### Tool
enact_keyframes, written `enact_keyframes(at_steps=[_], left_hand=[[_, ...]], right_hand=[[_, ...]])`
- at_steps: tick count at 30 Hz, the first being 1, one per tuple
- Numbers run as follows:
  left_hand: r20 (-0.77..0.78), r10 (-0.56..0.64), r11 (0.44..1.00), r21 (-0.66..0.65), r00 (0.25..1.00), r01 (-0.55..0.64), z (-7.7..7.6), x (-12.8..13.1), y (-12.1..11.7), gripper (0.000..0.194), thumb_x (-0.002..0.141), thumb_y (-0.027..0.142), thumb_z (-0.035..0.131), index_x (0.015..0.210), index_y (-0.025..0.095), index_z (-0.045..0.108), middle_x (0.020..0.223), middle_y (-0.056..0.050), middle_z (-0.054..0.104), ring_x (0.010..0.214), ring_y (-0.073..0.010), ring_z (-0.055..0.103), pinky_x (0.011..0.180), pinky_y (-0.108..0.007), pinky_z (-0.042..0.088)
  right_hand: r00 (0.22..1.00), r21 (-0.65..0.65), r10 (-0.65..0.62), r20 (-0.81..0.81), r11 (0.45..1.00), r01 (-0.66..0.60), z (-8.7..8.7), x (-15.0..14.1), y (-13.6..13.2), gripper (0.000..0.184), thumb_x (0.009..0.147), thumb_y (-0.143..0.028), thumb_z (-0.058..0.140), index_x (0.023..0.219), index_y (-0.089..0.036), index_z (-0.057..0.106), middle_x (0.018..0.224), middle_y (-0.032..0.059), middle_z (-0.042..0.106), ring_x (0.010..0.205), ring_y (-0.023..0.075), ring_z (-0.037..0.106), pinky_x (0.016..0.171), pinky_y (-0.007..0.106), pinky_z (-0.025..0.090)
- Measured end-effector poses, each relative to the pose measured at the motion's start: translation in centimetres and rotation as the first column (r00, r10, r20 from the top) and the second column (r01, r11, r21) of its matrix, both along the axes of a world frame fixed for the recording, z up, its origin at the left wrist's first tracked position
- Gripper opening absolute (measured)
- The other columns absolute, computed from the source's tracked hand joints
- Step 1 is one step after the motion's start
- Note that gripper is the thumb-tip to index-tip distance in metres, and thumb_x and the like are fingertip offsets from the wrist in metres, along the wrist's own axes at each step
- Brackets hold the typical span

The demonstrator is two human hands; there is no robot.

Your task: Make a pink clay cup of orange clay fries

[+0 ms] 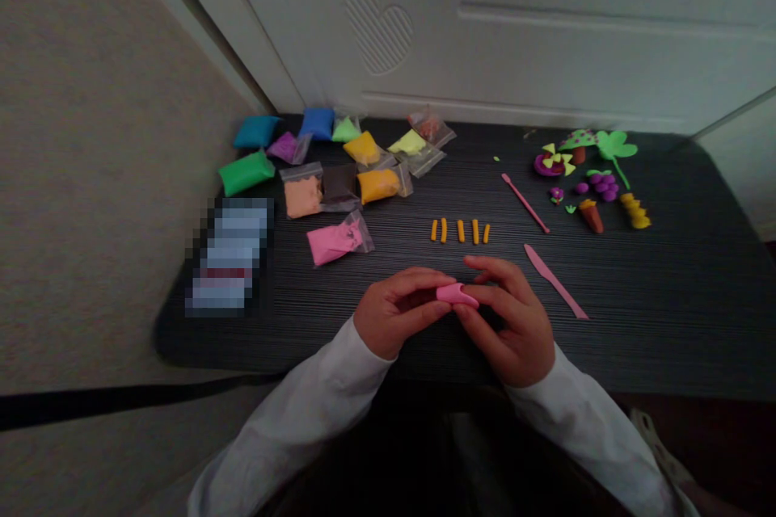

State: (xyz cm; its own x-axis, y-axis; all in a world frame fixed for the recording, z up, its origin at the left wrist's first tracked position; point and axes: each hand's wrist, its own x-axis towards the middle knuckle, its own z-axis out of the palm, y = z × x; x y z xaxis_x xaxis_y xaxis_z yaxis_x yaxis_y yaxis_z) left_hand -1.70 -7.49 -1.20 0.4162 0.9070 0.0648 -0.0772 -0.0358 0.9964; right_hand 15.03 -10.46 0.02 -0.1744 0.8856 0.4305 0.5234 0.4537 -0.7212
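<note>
A small piece of pink modelling clay is pinched between both hands, above the front part of the dark table. My left hand has its thumb and fingers closed on the clay's left end. On the other end, the thumb and index finger of my right hand press the clay, and its inner side looks hollowed. Just beyond the hands, several short orange clay sticks lie in a row. A pink plastic clay knife rests to the right of my right hand, with a thin pink modelling tool farther back.
Bags of coloured clay, including an open pink one and a green one, cover the back left of the black table. A blurred phone lies at left. Finished clay figures, such as purple grapes, stand at back right. A white panel rises behind.
</note>
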Motion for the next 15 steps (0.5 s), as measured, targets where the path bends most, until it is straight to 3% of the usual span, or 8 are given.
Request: enact_keyframes(at_steps=[4,10,15], left_hand=[[0.045,-0.014,0.998,-0.061,0.999,0.017,-0.01,0.14,-0.14,0.026,0.068,0.011,0.063,0.092,0.021,0.065,0.093,-0.003,0.064,0.089,-0.0120,0.059,0.081,-0.024,0.047],[0.222,0.021,0.963,-0.267,0.975,0.040,-0.15,0.36,-0.48,0.028,0.067,0.010,0.064,0.094,0.020,0.062,0.089,-0.001,0.067,0.082,-0.0111,0.063,0.076,-0.022,0.049],[0.217,0.006,0.970,-0.238,0.976,0.047,-0.03,0.25,-0.31,0.022,0.067,0.010,0.064,0.088,0.017,0.064,0.086,-0.002,0.068,0.080,-0.0116,0.063,0.075,-0.022,0.049]], right_hand=[[1.000,-0.011,0.007,-0.001,1.000,-0.007,-0.03,0.03,-0.11,0.022,0.072,-0.013,0.059,0.094,-0.018,0.062,0.112,0.0093,0.051,0.097,0.0190,0.049,0.078,0.036,0.045],[1.000,-0.008,0.015,-0.003,1.000,-0.015,-0.10,-0.01,-0.06,0.022,0.070,-0.016,0.062,0.092,-0.017,0.061,0.111,0.0099,0.052,0.097,0.0194,0.050,0.078,0.036,0.046],[1.000,-0.024,0.017,-0.006,1.000,-0.017,0.01,0.00,-0.08,0.020,0.072,-0.017,0.060,0.092,-0.019,0.061,0.111,0.0088,0.053,0.096,0.0195,0.050,0.077,0.037,0.046]])
